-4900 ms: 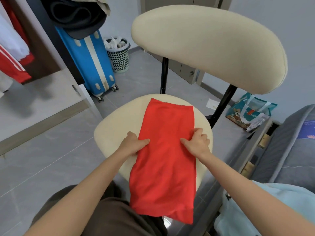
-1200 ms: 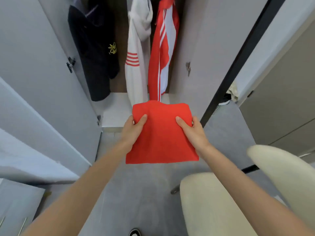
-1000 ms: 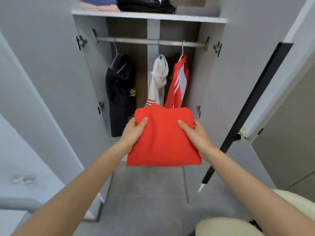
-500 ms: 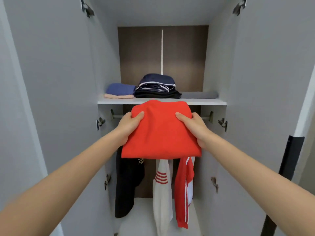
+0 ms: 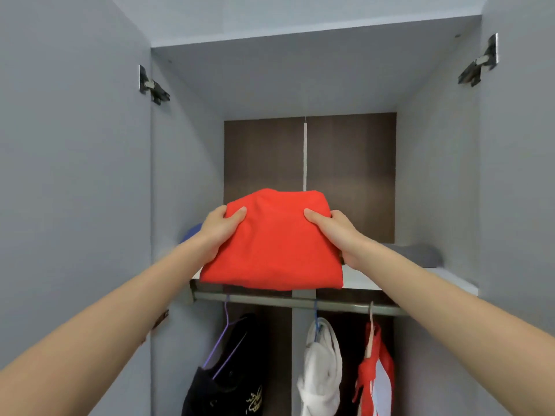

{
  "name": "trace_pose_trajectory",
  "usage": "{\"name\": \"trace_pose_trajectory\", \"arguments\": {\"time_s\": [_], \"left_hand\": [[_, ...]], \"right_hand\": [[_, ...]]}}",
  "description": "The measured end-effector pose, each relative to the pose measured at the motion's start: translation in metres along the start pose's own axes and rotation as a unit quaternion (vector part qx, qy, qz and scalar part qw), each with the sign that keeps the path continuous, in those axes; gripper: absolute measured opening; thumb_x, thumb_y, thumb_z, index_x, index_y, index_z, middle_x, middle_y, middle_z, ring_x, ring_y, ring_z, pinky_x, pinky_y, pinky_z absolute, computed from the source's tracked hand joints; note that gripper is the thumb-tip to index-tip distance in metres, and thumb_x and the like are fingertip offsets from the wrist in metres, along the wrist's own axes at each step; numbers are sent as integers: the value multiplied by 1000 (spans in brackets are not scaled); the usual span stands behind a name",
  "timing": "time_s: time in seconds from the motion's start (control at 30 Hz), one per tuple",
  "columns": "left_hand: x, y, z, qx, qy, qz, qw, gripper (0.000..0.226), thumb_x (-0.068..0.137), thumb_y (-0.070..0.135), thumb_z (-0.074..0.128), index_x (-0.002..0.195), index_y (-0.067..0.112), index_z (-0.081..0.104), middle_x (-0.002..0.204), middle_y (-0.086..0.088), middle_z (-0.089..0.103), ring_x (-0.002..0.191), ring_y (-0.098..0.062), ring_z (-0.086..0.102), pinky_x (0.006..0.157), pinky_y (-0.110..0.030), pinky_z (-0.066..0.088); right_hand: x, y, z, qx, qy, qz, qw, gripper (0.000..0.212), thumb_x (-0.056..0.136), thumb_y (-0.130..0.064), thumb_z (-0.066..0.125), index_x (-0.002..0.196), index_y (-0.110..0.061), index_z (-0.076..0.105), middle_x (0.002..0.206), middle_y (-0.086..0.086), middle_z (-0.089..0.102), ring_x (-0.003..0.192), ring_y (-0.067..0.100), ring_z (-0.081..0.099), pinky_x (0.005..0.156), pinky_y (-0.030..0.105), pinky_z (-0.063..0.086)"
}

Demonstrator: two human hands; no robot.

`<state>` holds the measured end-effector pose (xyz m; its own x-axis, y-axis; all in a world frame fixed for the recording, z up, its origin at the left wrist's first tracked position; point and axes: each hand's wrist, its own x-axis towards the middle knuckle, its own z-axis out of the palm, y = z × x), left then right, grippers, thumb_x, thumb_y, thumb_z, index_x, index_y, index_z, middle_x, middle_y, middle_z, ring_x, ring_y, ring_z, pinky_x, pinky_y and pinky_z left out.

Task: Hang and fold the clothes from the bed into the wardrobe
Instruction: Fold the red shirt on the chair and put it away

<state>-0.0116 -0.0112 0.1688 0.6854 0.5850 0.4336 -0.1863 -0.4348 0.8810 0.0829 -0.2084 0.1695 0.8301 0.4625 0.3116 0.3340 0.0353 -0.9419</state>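
You hold the folded red garment (image 5: pixel 271 241) up at the front of the wardrobe's upper shelf (image 5: pixel 360 279); your left hand (image 5: pixel 220 232) is clamped on its left side and your right hand (image 5: pixel 336 232) on its right, thumbs on top, the other fingers hidden under the cloth; whether the bundle already rests on the shelf or hangs just before it, I cannot tell.

The risks, as I judge them: the fold is soft and gripped only at its sides, so its near edge could sag and catch on the shelf's lip as you push in, dragging the layers open; let go too soon, with much of it overhanging, and it may slide off toward the rail (image 5: pixel 300 301) below; the bundle blocks your view of the middle of the shelf, so you could shove it into whatever lies there; a grey folded item (image 5: pixel 417 253) sits to the right and a blue one (image 5: pixel 192 232) peeps out beside your left wrist, and either could be pushed askew.

As for writing, nothing can be read; the black garment (image 5: pixel 228 385) hanging at lower left bears a pale gold emblem (image 5: pixel 255 399), too small and blurred to make out; the white garment (image 5: pixel 321 364) and the red-and-white one (image 5: pixel 375 370) show stripes at most, no lettering; the red bundle shows no label.
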Motion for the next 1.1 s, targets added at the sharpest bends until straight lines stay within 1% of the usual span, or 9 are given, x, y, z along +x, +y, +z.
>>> {"name": "trace_pose_trajectory", "arguments": {"time_s": [0.23,0.4,0.53,0.7,0.8,0.87,0.93,1.0,1.1], "left_hand": [[117,-17,-36,83,68,42,993,36,97,30,55,122,4,59,118,-11,63,101,-22,59,86,-27,43],[201,-37,-61,201,85,56,974,41,98,31,52,123,-1,58,124,-20,62,115,-34,57,100,-41,44],[257,-58,-68,395,118,60,909,46,99,42,46,126,6,54,129,-19,58,120,-37,53,97,-42,44],[304,-93,-63,527,124,104,834,40,100,40,42,118,5,51,122,-18,60,114,-36,55,87,-41,45],[320,-111,-62,603,111,112,782,39,99,36,48,126,7,43,128,-14,53,119,-31,53,88,-39,46],[328,-122,-60,637,89,129,755,39,97,32,52,130,12,43,132,-10,44,123,-27,46,89,-37,46],[336,-134,-54,627,60,145,763,33,99,32,48,126,14,52,130,-9,47,121,-27,48,89,-38,46],[340,-145,-46,582,17,127,803,32,101,33,43,120,14,61,124,-12,58,117,-29,55,89,-37,46],[347,-161,-44,527,-32,66,847,35,102,30,39,111,8,65,117,-17,64,112,-33,58,90,-38,46]], "right_hand": [[120,-14,58,-11,-57,6,998,46,94,-33,60,131,-7,48,120,10,62,107,26,62,90,41,52],[193,-11,105,5,-70,2,998,38,95,-26,59,126,-7,46,100,6,60,90,24,60,77,40,50],[247,1,139,-15,-36,3,999,50,95,-24,60,133,-5,34,124,14,57,104,28,60,81,43,53],[293,26,170,-93,0,-17,995,49,98,-24,54,134,-6,26,131,15,50,115,32,56,92,47,51],[309,41,184,-219,-25,-38,975,65,98,-20,52,146,-5,12,140,18,42,123,32,50,101,39,44],[315,48,190,-366,-15,-70,928,71,97,-16,53,151,-9,7,150,18,25,133,35,36,102,37,38],[318,51,197,-438,19,-137,888,61,97,-19,49,150,-12,19,154,13,19,138,34,23,106,40,33],[322,54,208,-433,-16,-169,885,49,100,-24,41,147,-11,32,152,10,31,138,32,27,108,40,32],[331,68,227,-474,-121,-101,866,48,104,-30,27,142,-3,40,147,18,41,133,33,40,108,37,35]]}}
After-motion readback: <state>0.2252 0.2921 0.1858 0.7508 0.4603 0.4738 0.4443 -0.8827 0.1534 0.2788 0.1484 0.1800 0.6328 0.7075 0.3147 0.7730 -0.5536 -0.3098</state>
